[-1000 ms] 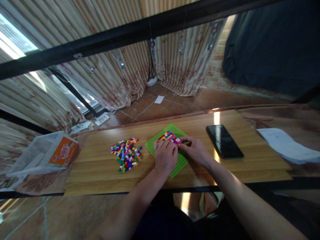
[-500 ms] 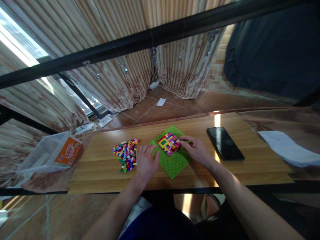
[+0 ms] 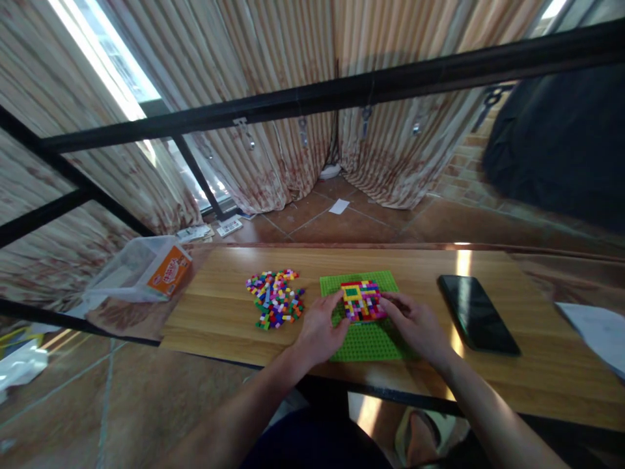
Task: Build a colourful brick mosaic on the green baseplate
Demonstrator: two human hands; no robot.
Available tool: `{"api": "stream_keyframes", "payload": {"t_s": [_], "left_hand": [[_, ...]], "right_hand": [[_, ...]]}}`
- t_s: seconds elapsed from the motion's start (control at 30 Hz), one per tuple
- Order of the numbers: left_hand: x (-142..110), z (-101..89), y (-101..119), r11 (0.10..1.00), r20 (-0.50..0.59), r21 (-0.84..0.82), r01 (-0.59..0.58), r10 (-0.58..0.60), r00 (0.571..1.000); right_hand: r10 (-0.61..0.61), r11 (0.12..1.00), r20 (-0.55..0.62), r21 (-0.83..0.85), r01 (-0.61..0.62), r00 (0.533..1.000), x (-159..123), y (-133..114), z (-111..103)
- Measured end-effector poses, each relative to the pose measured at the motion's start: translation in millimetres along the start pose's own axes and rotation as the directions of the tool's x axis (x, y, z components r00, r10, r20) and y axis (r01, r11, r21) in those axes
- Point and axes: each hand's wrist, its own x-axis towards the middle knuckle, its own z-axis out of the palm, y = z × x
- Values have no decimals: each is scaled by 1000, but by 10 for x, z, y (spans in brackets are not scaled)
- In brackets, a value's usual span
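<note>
A green baseplate (image 3: 364, 342) lies on the wooden table (image 3: 219, 312), square to its front edge. A patch of small coloured bricks (image 3: 362, 301) is built on its far half. My left hand (image 3: 319, 332) rests on the plate's left edge, fingers spread flat, fingertips touching the brick patch's left side. My right hand (image 3: 415, 326) lies on the plate's right side, fingers reaching to the patch's right edge. Neither hand grips a loose brick that I can see. A heap of loose coloured bricks (image 3: 276, 298) sits left of the plate.
A black phone (image 3: 476, 314) lies right of the plate. White paper (image 3: 598, 329) sits at the far right. A clear plastic box with an orange label (image 3: 146, 270) lies at the table's left end. Black frame bars cross in front of curtains behind.
The baseplate has turned from diagonal to square with the table edge. My left hand came back from near the loose bricks to the plate's left side. The camera view shifted left.
</note>
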Motion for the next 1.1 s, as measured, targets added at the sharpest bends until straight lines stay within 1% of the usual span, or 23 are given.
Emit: {"api": "stream_keyframes", "payload": {"t_s": [0.1,0.17,0.23,0.3,0.37,0.4,0.5,0.57,0.63,0.7,0.8,0.93,1.03,1.1], "left_hand": [[-40,-67,-29,998,61,-49,-25,28,998],[-84,-125,-56,997,71,-50,-56,59,996],[-141,-198,-102,996,49,-38,-86,88,995],[-206,-289,-179,995,-12,-26,-95,95,995],[-271,-397,-295,997,-101,-4,-75,75,992],[-300,-457,-367,998,-151,12,-56,57,987],[-352,-658,-621,997,-270,81,14,9,963],[-347,-801,-796,986,-360,135,94,-40,932],[-307,-936,-947,967,-417,190,171,-78,906],[-238,-1046,-1054,944,-421,256,210,-87,903],[-109,-1139,-1116,892,-379,366,264,-117,918],[25,-1142,-1087,843,-325,433,319,-184,928],[65,-1120,-1070,832,-309,441,336,-210,927],[74,-1122,-1078,842,-321,423,335,-207,924]], "right_hand": [[-15,1000,-12,3,15,1000,-20,45,23],[-9,998,-69,-55,6,998,-41,81,49],[6,994,-150,-111,-23,989,-77,114,80],[9,989,-237,-140,-43,971,-130,131,115],[21,987,-329,-144,-72,944,-196,122,156],[26,983,-352,-160,-87,936,-229,109,178],[25,973,-391,-201,-112,920,-306,58,243],[15,971,-406,-213,-111,914,-329,36,274],[4,968,-418,-227,-109,909,-335,32,293],[4,963,-421,-243,-117,907,-332,45,302],[20,958,-420,-251,-138,907,-331,80,308],[8,958,-427,-254,-129,904,-342,113,315],[-10,965,-432,-242,-105,902,-359,100,327],[-19,966,-438,-240,-96,899,-371,85,335]]}}
